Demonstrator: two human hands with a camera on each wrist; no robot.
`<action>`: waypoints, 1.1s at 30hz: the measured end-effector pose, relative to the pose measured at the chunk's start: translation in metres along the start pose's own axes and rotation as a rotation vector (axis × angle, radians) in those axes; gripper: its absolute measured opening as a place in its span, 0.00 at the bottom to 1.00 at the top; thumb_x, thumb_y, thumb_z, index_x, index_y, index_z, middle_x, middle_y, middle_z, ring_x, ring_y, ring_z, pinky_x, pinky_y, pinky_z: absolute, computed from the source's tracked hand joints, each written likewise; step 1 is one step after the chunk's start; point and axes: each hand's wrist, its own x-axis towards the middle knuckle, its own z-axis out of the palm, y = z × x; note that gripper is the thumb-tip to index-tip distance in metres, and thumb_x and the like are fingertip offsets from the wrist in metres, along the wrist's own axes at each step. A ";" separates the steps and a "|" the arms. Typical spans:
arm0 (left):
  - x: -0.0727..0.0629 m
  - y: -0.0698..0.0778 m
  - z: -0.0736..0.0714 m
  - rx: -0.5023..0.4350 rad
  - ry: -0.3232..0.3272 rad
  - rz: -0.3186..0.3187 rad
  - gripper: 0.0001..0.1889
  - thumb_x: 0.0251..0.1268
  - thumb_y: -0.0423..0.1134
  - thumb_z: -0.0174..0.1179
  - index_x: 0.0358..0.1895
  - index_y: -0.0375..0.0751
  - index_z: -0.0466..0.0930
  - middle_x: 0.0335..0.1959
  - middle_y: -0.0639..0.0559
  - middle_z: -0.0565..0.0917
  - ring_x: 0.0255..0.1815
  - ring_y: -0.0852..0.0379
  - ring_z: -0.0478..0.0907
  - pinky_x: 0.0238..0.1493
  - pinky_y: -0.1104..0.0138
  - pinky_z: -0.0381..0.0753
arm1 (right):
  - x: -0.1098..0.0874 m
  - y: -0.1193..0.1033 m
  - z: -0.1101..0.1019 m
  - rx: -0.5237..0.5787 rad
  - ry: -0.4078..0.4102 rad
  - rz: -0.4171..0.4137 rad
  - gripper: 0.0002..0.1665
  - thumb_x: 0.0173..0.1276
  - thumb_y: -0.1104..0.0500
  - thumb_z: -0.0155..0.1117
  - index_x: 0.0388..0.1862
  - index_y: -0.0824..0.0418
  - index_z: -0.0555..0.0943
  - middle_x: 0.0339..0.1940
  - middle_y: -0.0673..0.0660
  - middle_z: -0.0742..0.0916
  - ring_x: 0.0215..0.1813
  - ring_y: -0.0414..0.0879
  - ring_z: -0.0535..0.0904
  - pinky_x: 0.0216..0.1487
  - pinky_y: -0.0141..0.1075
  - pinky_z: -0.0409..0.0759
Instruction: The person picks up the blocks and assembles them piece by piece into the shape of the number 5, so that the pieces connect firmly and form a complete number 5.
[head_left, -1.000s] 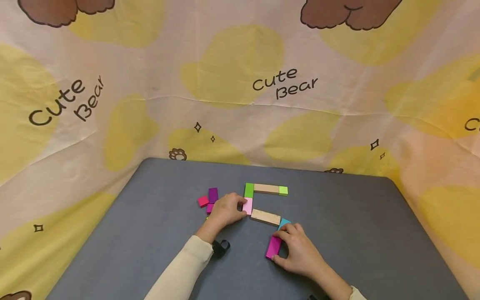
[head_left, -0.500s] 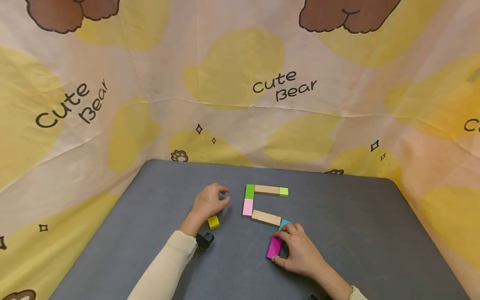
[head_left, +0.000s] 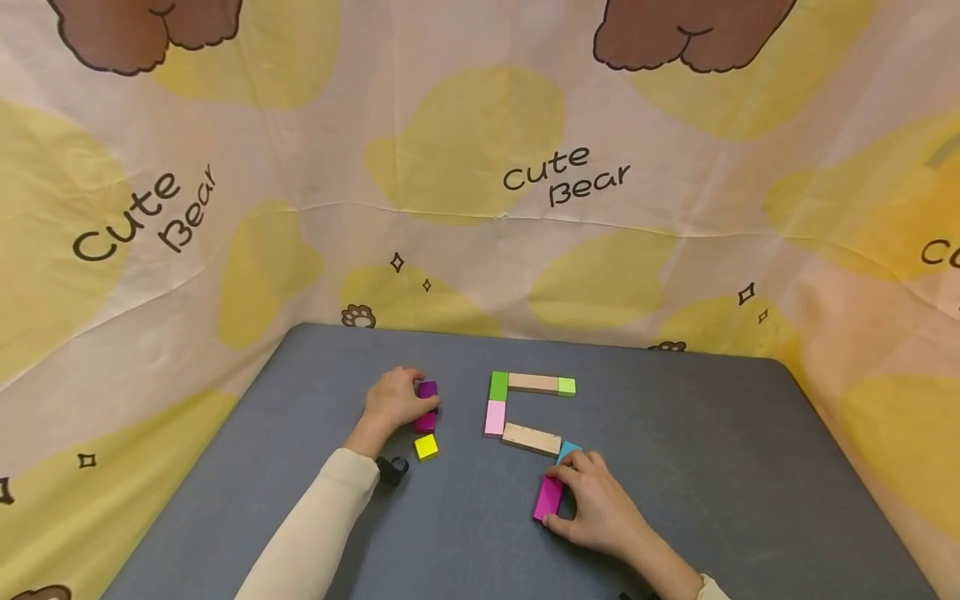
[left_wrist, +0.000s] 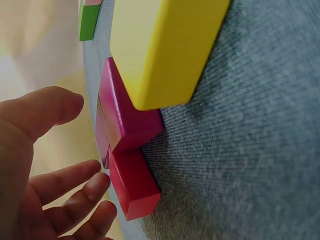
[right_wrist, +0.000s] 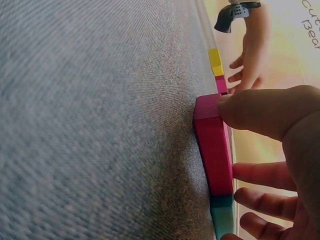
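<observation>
My right hand point(head_left: 600, 504) pinches a magenta wooden block point(head_left: 548, 498) lengthwise, thumb at its near end and fingers at its far end. The block lies on the table, its far end against a blue block point(head_left: 568, 452). Over at the left, my left hand point(head_left: 393, 398) hovers beside a purple block point(head_left: 427, 389) and a second, magenta-purple block point(head_left: 425, 423), thumb and fingers spread around nothing. In the left wrist view a red block point(left_wrist: 132, 182) lies near those fingertips; the hand hides it in the head view. A yellow block point(head_left: 426, 447) sits just nearer to me.
A bent row of blocks runs across the middle: light green point(head_left: 567, 387), plain wood point(head_left: 533, 382), green point(head_left: 498, 386), pink point(head_left: 495, 417), then another plain wood block point(head_left: 532, 438) leading to the blue one. A printed cloth point(head_left: 480, 275) hangs behind the grey table point(head_left: 675, 433).
My left hand has let go of the pink block and moved left to the loose purple blocks, uncovering the yellow one. The right hand keeps its hold on the magenta block.
</observation>
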 end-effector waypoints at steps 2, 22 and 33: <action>0.001 -0.001 0.000 0.002 -0.008 -0.009 0.29 0.52 0.55 0.66 0.56 0.43 0.80 0.44 0.46 0.82 0.41 0.50 0.77 0.41 0.55 0.78 | 0.000 0.000 0.000 0.004 0.005 -0.003 0.27 0.40 0.47 0.79 0.42 0.53 0.85 0.38 0.44 0.78 0.42 0.39 0.67 0.40 0.35 0.74; 0.007 0.005 0.002 0.020 -0.020 -0.054 0.26 0.53 0.55 0.66 0.51 0.41 0.82 0.42 0.46 0.85 0.40 0.49 0.77 0.50 0.48 0.71 | 0.001 0.000 0.000 0.006 -0.003 0.006 0.27 0.40 0.46 0.79 0.41 0.54 0.85 0.39 0.45 0.78 0.43 0.39 0.67 0.40 0.35 0.75; 0.014 0.006 0.007 0.024 -0.021 -0.095 0.26 0.50 0.55 0.67 0.48 0.41 0.82 0.39 0.47 0.84 0.38 0.50 0.77 0.49 0.50 0.71 | 0.000 -0.001 0.000 0.008 0.000 0.010 0.28 0.40 0.46 0.79 0.43 0.54 0.85 0.40 0.45 0.77 0.44 0.40 0.68 0.42 0.37 0.75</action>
